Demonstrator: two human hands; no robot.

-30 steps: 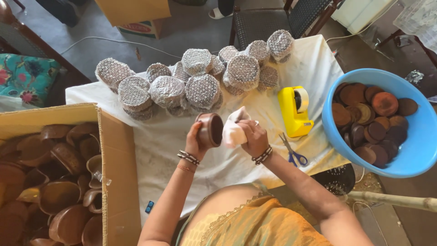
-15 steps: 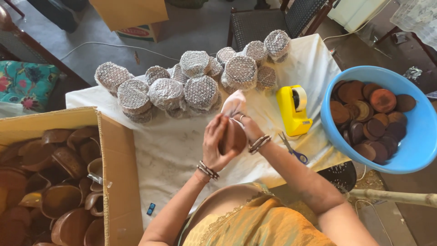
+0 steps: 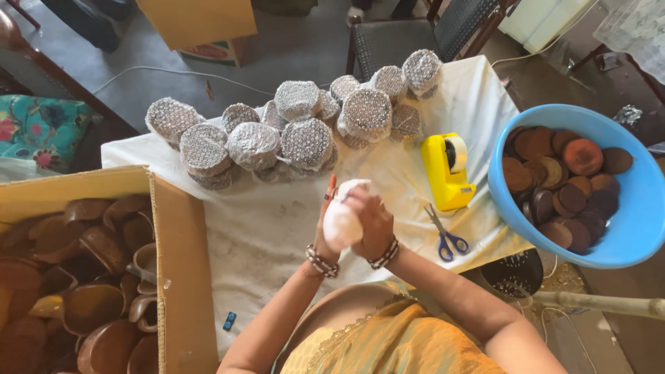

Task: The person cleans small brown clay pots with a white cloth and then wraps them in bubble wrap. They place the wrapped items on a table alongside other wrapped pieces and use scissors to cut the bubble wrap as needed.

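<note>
Across the white cloth, everything is being placed rel. to the yellow tape dispenser. Biggest first: the open cardboard box, far to the dispenser's left, is holding loose brown clay cups. The blue tub, just right of the dispenser, is sitting full of brown clay lids. Behind and left of the dispenser, a heap of bubble-wrapped bundles is lying on the cloth. Blue-handled scissors are resting just in front of the dispenser.

What's changed: a sec ago a bare brown cup was showing between the palms w/ a bit of white wrap beside it; now the brown is hidden and only a white wrapped bundle is showing. Judging by that, the wrap is now going right round the piece, so it's looking close to matching the finished heap.

Grip: the bundle is sitting left of and in front of the dispenser, lifted above the cloth. The left hand is cupping it from the left w/ fingers up, and the right hand is closing over its top and right side; both are curled tight on it, no gap visible.
</note>
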